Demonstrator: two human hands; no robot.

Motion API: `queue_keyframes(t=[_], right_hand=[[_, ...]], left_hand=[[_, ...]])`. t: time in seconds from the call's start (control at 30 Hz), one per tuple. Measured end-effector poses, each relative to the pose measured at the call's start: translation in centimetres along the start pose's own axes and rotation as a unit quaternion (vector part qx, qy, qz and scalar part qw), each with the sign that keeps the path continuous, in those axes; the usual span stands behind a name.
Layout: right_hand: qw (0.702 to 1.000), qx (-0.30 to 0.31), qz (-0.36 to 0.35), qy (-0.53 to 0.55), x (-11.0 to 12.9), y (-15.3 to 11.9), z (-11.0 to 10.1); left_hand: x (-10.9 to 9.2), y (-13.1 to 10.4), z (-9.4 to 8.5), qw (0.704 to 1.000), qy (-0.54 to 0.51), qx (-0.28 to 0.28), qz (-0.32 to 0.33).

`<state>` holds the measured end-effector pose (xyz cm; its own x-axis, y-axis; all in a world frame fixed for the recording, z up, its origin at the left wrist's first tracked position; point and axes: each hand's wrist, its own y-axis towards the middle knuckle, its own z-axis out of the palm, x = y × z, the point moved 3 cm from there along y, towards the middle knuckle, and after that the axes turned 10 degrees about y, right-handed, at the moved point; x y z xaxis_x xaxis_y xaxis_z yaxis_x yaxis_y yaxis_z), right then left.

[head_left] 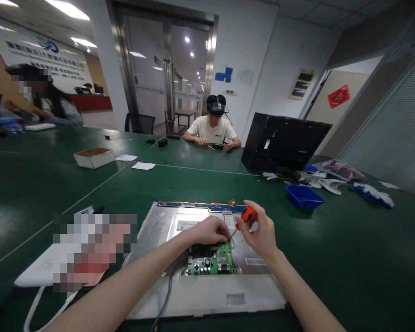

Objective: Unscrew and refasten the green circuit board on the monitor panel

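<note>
My right hand (263, 234) grips a screwdriver (248, 214) with a red-orange and black handle. Its thin shaft slants down and left, the tip by the upper right corner of a green circuit board (212, 262). Close beside that tip, my left hand (210, 230) has its fingers pinched together; whatever is between them is too small to make out. The board lies on the back of a silver display panel (259, 291), flat on the table in front of me. A blue strip board (190, 205) runs along the panel's far edge. A grey cable (168, 290) passes below my left forearm.
A blurred-out item on a white slab (38, 267) with a white cable lies left. A blue tray (304, 196), gloves (373, 193) and a black monitor (287, 143) stand right. A cardboard box (94, 157) is far left. Across the table, a person (212, 129) handles a screwdriver.
</note>
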<state>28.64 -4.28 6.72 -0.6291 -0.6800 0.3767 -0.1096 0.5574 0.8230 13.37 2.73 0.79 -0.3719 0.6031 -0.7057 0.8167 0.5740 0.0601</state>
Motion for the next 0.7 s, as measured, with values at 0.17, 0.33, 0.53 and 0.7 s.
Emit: queue_keyframes(t=[0.17,0.33,0.53,0.7], right_hand=[[0.999,0.023,0.018,0.039,0.25,0.07,-0.18],[1.000,0.012,0.016,0.023,0.44,0.21,-0.25],[1.000,-0.008,-0.005,-0.004,0.20,0.11,-0.10],[1.000,-0.003,-0.003,-0.003,0.08,0.01,-0.12]], left_hand=[[0.12,0.07,0.04,1.000,0.006,0.003,-0.003],[0.00,-0.02,-0.04,1.000,0.002,-0.001,0.000],[0.01,-0.02,0.00,1.000,-0.008,-0.002,0.005],[0.12,0.06,0.12,1.000,-0.002,-0.001,-0.005]])
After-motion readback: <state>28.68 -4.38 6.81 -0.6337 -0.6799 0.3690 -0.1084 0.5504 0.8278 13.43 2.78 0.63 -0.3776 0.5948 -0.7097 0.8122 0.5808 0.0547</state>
